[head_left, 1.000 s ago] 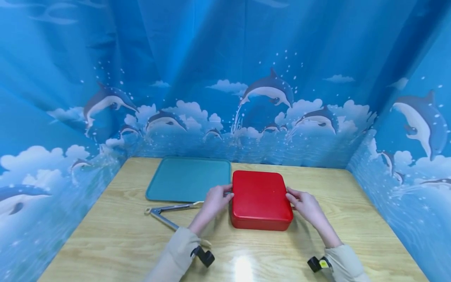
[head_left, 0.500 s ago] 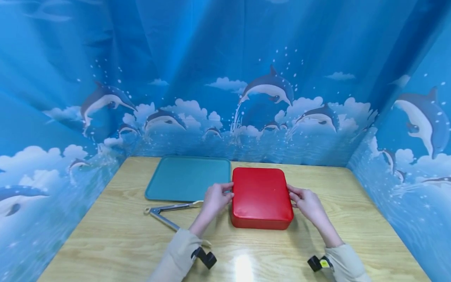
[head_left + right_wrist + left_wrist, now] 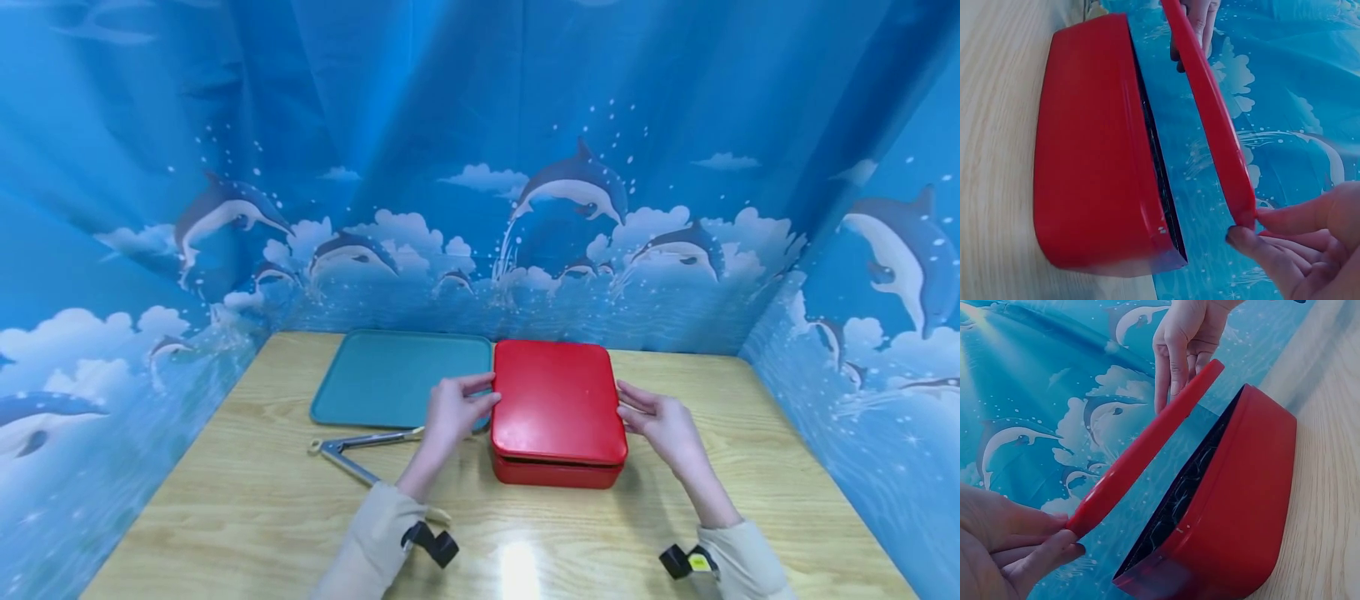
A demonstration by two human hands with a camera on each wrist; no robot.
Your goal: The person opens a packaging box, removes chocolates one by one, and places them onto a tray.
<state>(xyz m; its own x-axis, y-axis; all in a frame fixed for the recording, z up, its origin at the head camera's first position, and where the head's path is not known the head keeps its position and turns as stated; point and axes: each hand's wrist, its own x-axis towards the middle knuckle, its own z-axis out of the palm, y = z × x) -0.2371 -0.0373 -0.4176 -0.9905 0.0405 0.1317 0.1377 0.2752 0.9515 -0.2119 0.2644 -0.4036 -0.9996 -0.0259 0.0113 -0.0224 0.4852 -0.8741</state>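
A square red lid (image 3: 558,400) hovers just above the matching red tin box (image 3: 555,476), with a gap between them. My left hand (image 3: 453,410) pinches the lid's left edge between thumb and fingers. On the opposite edge, my right hand (image 3: 664,423) pinches the lid the same way. In the left wrist view the box (image 3: 1247,494) stands on the table, and a dark patterned inside (image 3: 1188,481) shows through its opening. What the box holds cannot be made out. The right wrist view has the lid (image 3: 1213,125) fully apart from the rim.
A teal tray (image 3: 401,379) lies behind and left of the box. Metal tongs (image 3: 348,462) with cream tips lie spread on the wooden table (image 3: 225,517), partly under the left forearm. A dolphin-print curtain (image 3: 480,167) surrounds the table's back and sides.
The lid has risen off the box and a dark gap has opened along its front. Both hands have moved up slightly with it. The box, tray and tongs stay in place.
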